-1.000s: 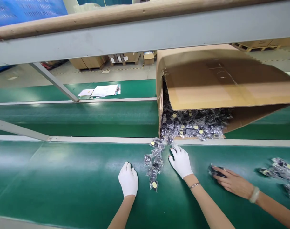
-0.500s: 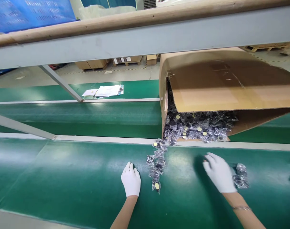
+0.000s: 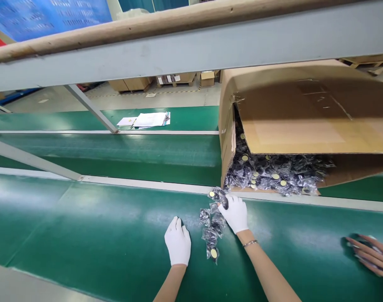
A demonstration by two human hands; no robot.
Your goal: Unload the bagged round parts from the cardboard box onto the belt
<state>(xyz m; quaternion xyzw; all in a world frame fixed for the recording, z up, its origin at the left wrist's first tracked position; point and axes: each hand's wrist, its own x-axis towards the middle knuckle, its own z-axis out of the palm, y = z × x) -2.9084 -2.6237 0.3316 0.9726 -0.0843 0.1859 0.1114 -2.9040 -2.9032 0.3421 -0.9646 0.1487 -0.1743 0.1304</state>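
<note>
My right hand, in a white glove, is at the upper end of a short row of plastic-wrapped dark pieces. Its fingers and thumb close on one wrapped dark piece. Some pieces in the row show a round pale-yellow face. Left of the row, my left hand, gloved too, rests on the green surface with its fingers bunched and curled down. Whatever may be under those fingers is hidden.
A large cardboard box lies open towards me, with many wrapped pieces inside. Another person's hand is at the right, over dark pieces. Papers lie on the far belt. A grey beam crosses overhead.
My right hand has moved left to the row and closed on a piece. The wrapped pieces that lay to its right are gone from there; another person's hand has come in at the right.
</note>
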